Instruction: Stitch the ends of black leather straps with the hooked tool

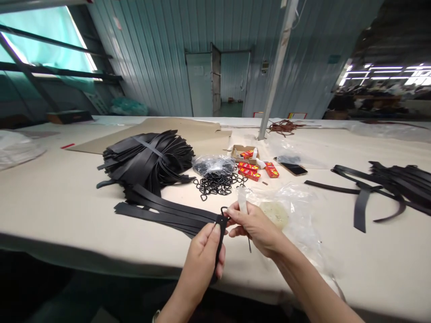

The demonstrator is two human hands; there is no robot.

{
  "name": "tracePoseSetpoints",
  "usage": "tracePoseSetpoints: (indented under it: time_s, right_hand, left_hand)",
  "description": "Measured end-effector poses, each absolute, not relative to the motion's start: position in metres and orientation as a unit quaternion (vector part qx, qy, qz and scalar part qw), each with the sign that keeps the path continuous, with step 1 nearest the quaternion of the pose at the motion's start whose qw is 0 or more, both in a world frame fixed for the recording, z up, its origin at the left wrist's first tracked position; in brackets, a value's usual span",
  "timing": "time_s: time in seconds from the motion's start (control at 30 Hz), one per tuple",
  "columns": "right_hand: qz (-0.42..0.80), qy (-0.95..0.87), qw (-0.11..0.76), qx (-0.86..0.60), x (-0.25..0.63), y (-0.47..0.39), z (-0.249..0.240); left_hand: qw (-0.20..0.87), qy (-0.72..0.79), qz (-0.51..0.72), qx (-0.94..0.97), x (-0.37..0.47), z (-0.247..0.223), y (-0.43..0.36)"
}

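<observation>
My left hand (204,251) is closed around the end of a black strap (220,222), thumb on top. At the strap's tip is a black metal ring (223,210), pinched by the fingers of my right hand (257,226). A small whitish translucent piece (242,199), perhaps a glue bottle, stands up out of the right hand. A thin dark stick (249,244) shows below that palm. Several more black straps (164,215) lie just left of my hands. Beyond them sits a pile of black rings (217,184). The ring's contact with the strap is partly hidden by my fingers.
A large tied bundle of black straps (148,157) rests at left on brown paper. Red small boxes (249,174), a cardboard tray (239,149) and a phone (294,168) lie ahead. Clear plastic (299,215) is near my right hand; loose straps (400,184) are farther right.
</observation>
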State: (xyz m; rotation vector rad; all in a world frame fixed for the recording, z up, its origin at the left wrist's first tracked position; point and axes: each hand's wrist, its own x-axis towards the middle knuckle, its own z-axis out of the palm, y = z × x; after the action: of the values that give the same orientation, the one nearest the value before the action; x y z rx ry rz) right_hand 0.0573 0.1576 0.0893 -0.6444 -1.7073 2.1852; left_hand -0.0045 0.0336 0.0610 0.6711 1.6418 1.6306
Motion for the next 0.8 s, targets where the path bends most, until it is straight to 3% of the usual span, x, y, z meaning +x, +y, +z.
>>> tracePoseSetpoints:
  time_s: [0.1, 0.23, 0.33, 0.63, 0.8]
  right_hand:
    - [0.656, -0.699, 0.185, -0.219, 0.070, 0.147, 0.087]
    - [0.319, -0.885, 0.313, -0.134, 0.086, 0.131, 0.071]
    - [0.162, -0.895, 0.405, -0.097, 0.094, 0.122, 0.058]
    - [0.110, -0.898, 0.414, -0.105, 0.113, 0.107, 0.048]
    - [0.075, -0.917, 0.378, -0.101, 0.123, 0.110, 0.043]
  left_hand:
    - [0.320, 0.675, 0.600, 0.287, 0.000, 0.058, 0.034]
    - [0.276, 0.685, 0.596, 0.315, 0.005, 0.050, 0.033]
    - [0.265, 0.677, 0.601, 0.333, 0.011, 0.043, 0.028]
    - [0.357, 0.621, 0.669, 0.198, 0.035, 0.029, 0.016]
    - [0.449, 0.545, 0.706, 0.053, 0.047, 0.022, 0.018]
